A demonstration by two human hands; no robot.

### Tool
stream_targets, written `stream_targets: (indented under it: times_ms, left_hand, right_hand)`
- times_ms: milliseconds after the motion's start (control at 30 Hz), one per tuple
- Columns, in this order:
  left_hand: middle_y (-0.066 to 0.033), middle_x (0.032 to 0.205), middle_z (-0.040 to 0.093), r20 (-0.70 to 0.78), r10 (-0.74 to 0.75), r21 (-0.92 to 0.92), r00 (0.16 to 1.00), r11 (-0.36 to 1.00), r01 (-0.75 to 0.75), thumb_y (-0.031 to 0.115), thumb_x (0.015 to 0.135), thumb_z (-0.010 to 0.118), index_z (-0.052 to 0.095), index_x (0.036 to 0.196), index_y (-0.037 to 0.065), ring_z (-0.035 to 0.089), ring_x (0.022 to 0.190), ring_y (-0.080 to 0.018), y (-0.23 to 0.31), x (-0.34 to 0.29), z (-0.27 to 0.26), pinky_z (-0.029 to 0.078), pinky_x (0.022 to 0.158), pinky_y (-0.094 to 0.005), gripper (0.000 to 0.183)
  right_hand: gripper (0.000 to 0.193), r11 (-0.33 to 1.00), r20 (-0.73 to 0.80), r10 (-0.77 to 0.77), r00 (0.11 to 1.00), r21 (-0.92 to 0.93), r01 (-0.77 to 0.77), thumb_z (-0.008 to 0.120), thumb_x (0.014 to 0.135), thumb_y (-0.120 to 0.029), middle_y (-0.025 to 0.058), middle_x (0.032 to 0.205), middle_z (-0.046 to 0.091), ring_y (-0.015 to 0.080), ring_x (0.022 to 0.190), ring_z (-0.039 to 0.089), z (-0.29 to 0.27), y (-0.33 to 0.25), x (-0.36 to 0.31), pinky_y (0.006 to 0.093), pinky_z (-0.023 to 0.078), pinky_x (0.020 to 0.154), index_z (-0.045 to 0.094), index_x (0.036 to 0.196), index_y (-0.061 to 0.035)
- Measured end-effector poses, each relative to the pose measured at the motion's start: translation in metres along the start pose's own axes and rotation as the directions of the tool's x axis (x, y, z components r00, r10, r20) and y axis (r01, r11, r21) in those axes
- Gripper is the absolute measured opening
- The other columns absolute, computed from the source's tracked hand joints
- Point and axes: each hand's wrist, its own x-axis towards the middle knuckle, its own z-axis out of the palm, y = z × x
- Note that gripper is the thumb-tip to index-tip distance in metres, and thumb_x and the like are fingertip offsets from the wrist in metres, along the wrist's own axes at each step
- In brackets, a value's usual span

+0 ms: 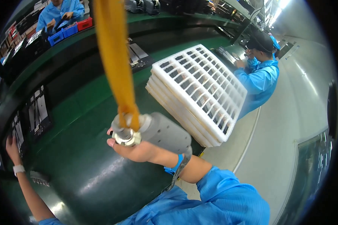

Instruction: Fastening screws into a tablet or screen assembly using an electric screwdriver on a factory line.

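Observation:
At the far left of the head view, my left hand (pixel 13 150) reaches to a flat dark panel with silvery strips (pixel 17 129). Its fingers look stretched out at the panel's near edge. My right hand (pixel 135 151) is near the middle, partly behind a grey cylindrical power tool (pixel 164 132) with a metal collar. The tool hangs from a yellow strap (pixel 114 56). Thumb and fingertip of that hand come together around a small dark bit, too small to name. Whether the palm touches the tool is hidden.
White foam trays (pixel 199 82) with dark parts in their cells are stacked on the green bench (pixel 97 165). A small dark finned part (pixel 39 177) lies near my left forearm. Another panel (pixel 38 110) is farther in. Co-workers in blue sit at right (pixel 261 75) and far left (pixel 60 15).

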Motion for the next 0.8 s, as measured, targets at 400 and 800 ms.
stream_targets:
  times_ms: [400, 800]
  left_hand:
    - [-0.0143, 0.139, 0.052, 0.534, -0.579, 0.177, 0.617, 0.789, 0.588, 0.045, 0.073, 0.086, 0.023, 0.153, 0.008, 0.058, 0.117, -0.0285, 0.182, -0.025, 0.046, 0.053, 0.084, -0.0390, 0.109]
    - [-0.0136, 0.124, 0.060, 0.600, -0.269, -0.667, 0.753, 0.352, 0.657, 0.010, 0.092, 0.066, 0.026, 0.149, -0.010, 0.062, 0.106, -0.0177, 0.347, -0.221, -0.009, 0.048, 0.096, -0.0302, 0.073]
  right_hand:
    - [0.018, 0.997, -0.052, 0.007, 0.999, 0.079, -0.003, 0.077, 0.079, 0.000, 0.0012, 0.069, 0.064, 0.0071, 0.062, 0.058, 0.006, -0.008, 0.002, 0.0240, 0.047, 0.059, 0.066, 0.094, -0.0002]
    - [0.019, 0.931, -0.180, 0.324, 0.929, 0.232, -0.280, 0.076, 0.080, 0.002, 0.0028, 0.075, 0.062, 0.0082, 0.058, 0.056, -0.015, -0.014, 0.003, 0.0227, 0.045, 0.051, 0.065, 0.096, -0.0007]
